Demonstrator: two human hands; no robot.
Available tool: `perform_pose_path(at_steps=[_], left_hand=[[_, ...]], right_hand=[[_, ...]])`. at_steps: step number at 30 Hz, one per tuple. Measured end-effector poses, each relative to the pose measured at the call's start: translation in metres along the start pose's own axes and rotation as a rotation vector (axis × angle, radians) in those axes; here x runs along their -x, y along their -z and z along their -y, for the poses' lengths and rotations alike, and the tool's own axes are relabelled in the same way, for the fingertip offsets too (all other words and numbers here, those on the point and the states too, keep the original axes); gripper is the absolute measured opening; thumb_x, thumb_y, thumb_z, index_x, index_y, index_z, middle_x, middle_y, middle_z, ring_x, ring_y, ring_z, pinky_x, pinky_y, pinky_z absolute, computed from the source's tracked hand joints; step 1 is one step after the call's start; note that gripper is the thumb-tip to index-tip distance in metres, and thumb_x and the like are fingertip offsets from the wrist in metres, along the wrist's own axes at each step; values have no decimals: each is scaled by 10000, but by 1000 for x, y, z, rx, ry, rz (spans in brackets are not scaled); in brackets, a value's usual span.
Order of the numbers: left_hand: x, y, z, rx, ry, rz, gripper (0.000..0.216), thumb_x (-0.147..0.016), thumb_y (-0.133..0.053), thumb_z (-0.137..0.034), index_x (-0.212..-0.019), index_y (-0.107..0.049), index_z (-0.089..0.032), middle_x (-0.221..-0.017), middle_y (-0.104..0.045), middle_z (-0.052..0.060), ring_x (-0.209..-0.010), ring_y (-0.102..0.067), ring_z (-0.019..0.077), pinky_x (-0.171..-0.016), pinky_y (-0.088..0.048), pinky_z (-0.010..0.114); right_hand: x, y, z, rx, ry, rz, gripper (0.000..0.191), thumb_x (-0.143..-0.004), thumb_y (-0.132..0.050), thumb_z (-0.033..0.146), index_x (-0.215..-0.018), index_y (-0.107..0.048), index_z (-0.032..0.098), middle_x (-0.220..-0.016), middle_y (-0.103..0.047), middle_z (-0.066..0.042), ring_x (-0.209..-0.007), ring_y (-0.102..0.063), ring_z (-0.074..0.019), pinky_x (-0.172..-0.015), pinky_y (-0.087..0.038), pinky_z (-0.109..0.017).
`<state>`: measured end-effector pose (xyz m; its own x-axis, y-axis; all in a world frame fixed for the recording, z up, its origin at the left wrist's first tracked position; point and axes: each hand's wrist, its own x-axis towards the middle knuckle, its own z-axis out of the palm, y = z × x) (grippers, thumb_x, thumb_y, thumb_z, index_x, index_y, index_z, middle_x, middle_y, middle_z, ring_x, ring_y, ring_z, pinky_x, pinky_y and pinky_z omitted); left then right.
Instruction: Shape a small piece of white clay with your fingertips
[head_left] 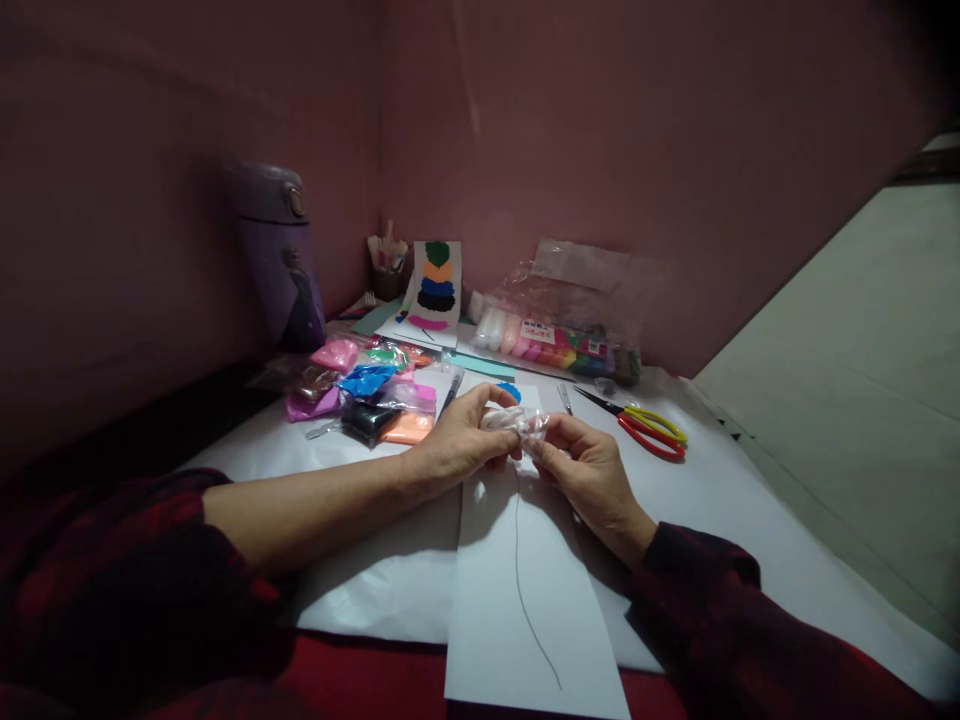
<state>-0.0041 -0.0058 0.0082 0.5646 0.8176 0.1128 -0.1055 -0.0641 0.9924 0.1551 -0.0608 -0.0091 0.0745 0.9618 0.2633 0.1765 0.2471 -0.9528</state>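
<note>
possible mishap: we judge that the crinkled clear-plastic packet of soft-looking white matter (500,419) could split or ooze if squeezed too hard or tugged unevenly betw. the hands — bits might then land on the long white paper strip (487,600) w/ its thin dark curved line (517,560). position: we see the packet above the strip, its l. part betw. thumb & bent fingers of the bare l. hand (469,437), its r. end pinched by the bare r. hand (596,472); both nearly closed, some fingertips hidden.
</note>
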Motion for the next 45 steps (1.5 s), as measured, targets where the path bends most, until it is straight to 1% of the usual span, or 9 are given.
perform_pose_path(at_steps=[8,12,18,21,26,32,38,41,45], left_hand=[[2,-2,4,-13,-4,-34,337,-646,-670,-193,-929,-495,-140,-513,-570,-54,-418,-505,75,-422,-390,165],[2,-4,5,8,18,-26,311,-645,-637,-167,-903,-464,-157,-464,-551,-64,-373,-495,94,-383,-392,180],[1,-3,4,33,-1,-30,278,-666,-663,-203,-858,-469,-150,-535,-595,-36,-397,-522,81,-403,-415,176],[1,-3,4,53,16,-24,274,-683,-667,-221,-850,-461,-153,-549,-611,-25,-399,-541,92,-396,-431,185],[2,-3,5,94,39,28,260,-712,-647,-207,-864,-443,-154,-535,-618,-22,-397,-559,101,-399,-454,193],[1,-1,7,172,10,136,328,-718,-689,-262,-882,-428,-152,-543,-621,-18,-440,-598,113,-455,-492,205],[0,-1,8,147,9,144,325,-723,-674,-262,-888,-413,-158,-552,-626,-20,-416,-582,111,-434,-494,221],[1,-1,8,146,38,129,352,-713,-692,-275,-889,-409,-163,-597,-639,-15,-422,-595,116,-423,-498,229],[3,-1,8,109,35,139,333,-749,-672,-315,-899,-418,-161,-620,-637,-10,-435,-594,107,-428,-491,218]], right_hand=[[2,-5,4,49,15,18,181,-784,-691,313,-805,-607,154,-567,-542,45,-470,-407,-73,-457,-322,-216],[6,-6,5,99,40,13,172,-798,-678,316,-810,-599,163,-579,-560,41,-479,-429,-80,-466,-328,-218],[5,-7,5,126,50,-47,152,-791,-670,285,-865,-644,155,-612,-591,22,-512,-475,-99,-506,-372,-238],[4,-8,7,92,34,-34,130,-782,-662,272,-836,-645,155,-596,-577,27,-502,-472,-100,-494,-368,-239],[5,-7,11,102,57,15,116,-791,-647,249,-736,-584,168,-532,-525,52,-476,-445,-90,-474,-343,-229],[6,-4,8,206,71,3,141,-816,-640,262,-744,-565,168,-551,-539,43,-507,-459,-94,-497,-349,-230],[7,-7,8,-5,-8,-34,221,-797,-692,354,-798,-568,171,-564,-562,45,-456,-415,-70,-447,-309,-209],[4,-7,7,-87,-36,-129,279,-758,-726,409,-803,-585,172,-485,-509,64,-411,-384,-68,-404,-271,-199],[1,-5,6,-73,-73,-111,310,-720,-755,436,-774,-638,154,-473,-517,43,-388,-370,-67,-361,-221,-195]])
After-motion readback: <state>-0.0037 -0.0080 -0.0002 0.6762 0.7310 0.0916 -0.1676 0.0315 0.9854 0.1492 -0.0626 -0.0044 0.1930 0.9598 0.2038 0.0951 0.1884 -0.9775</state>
